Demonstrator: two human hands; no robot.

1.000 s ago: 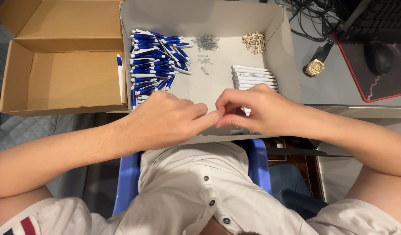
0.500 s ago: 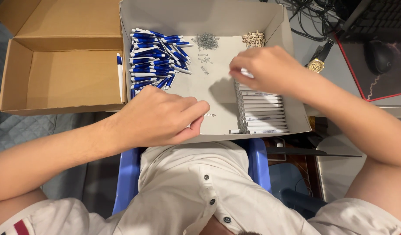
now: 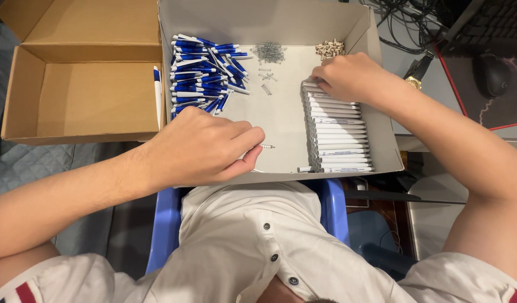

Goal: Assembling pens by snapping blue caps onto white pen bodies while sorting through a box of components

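Note:
My left hand (image 3: 205, 147) rests at the near edge of a white cardboard tray (image 3: 281, 118), fingers closed around a thin pen refill whose spring-tipped end (image 3: 265, 146) sticks out to the right. My right hand (image 3: 348, 76) is at the far end of a row of white pen barrels (image 3: 337, 134), fingers curled on the topmost barrel. A pile of blue-and-white pen parts (image 3: 202, 73) lies at the tray's far left. Small metal springs (image 3: 268, 52) and beige plastic bits (image 3: 329, 49) lie at the back.
An open brown cardboard box (image 3: 81, 95) stands left of the tray, with one blue-and-white pen (image 3: 157, 95) against its right wall. A black computer mouse (image 3: 492, 76) on a mat and cables lie far right. A blue chair (image 3: 168, 224) is under me.
My hands were together at the tray's near edge; my right hand has moved away to the far end of the white barrel row. My left hand stays, holding the refill.

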